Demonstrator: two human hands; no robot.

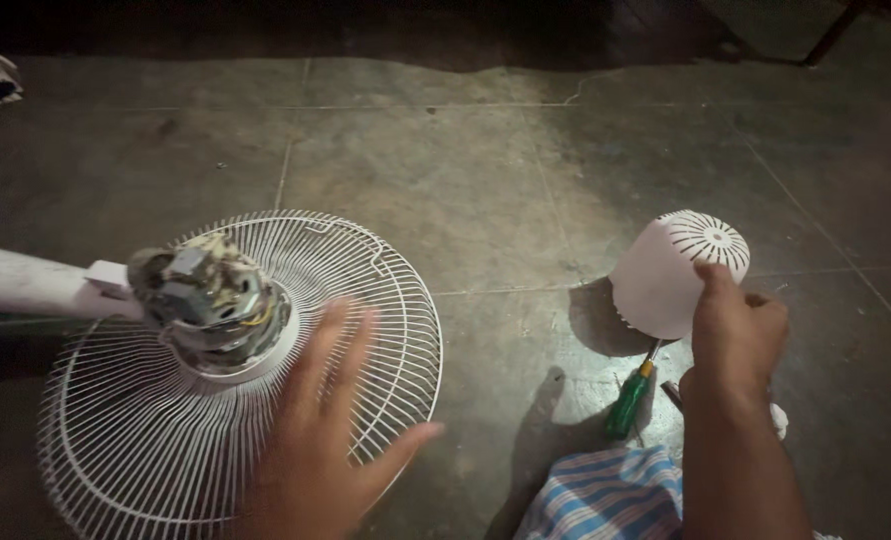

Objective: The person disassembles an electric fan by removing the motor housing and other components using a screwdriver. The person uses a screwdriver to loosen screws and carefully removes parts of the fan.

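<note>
The left hand (330, 440) is hovering with fingers spread wide and gripping nothing, blurred, over the near right part of a round white wire fan guard (385, 300) lying flat on the grey tiled floor (485, 180). An exposed grey metal fan motor (210, 295) is sitting at the guard's centre, joined to a white stand tube (25, 282) running off left. To the right, the right hand (735, 335) is holding a white vented plastic motor cover (670, 270). A green-handled screwdriver (628, 400) is lying just beside it, near a blue striped cloth (605, 495).
</note>
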